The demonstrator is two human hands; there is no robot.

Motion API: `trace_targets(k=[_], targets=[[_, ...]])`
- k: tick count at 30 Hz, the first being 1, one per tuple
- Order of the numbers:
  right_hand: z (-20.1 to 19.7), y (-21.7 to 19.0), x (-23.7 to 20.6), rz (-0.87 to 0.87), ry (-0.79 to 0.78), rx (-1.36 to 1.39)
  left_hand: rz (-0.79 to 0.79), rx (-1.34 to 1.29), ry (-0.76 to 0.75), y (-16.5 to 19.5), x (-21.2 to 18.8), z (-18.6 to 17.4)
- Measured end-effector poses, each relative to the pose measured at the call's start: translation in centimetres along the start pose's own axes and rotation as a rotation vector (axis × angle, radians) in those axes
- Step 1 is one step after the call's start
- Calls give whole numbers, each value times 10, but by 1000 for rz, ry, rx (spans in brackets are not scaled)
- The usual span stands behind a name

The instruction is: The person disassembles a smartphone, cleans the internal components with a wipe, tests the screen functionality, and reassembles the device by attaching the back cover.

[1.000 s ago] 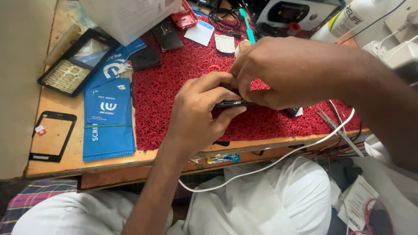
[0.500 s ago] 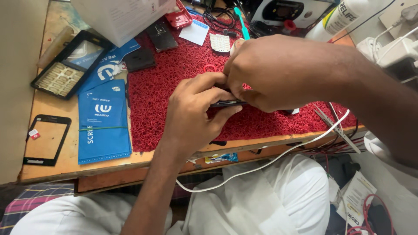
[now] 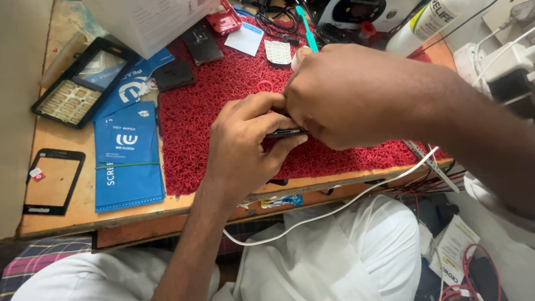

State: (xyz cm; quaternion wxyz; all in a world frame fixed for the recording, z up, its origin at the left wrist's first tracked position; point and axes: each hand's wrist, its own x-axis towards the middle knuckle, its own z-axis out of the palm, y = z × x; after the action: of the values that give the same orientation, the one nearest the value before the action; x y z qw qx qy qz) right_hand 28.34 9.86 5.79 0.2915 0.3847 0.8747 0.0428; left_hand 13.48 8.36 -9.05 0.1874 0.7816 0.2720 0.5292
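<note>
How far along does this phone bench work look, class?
Done: a keypad frame, small keypad and glass panel lie loose around the red mat. In hand: left hand and right hand together pinch a thin dark device. Left: those loose parts remain unfitted.

Your wooden workbench carries a red bristle mat, blue screen-protector packets, a black glass screen panel, a keypad phone frame and a white box.
</note>
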Motion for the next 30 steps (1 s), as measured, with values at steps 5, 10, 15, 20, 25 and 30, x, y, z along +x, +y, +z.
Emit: trace_targets(k=[5,10,15,20,25,30], targets=[[-3,-5,-1,52,-3,0,-13,-2,3,1,0,-1],[5,7,-10,-52,193,246,5,-16,12,1,2,0],[27,23,-47,-74,534,238,2,-35,10,1,2,-1],[72,20,-85,172,776,455,45,-64,57,-2,2,3],[136,-5,-75,431,1080,1284,-58,-163,-3,-8,8,7],[168,-11,-58,348,1159,1546,-34,-105,-33,-11,17,3]])
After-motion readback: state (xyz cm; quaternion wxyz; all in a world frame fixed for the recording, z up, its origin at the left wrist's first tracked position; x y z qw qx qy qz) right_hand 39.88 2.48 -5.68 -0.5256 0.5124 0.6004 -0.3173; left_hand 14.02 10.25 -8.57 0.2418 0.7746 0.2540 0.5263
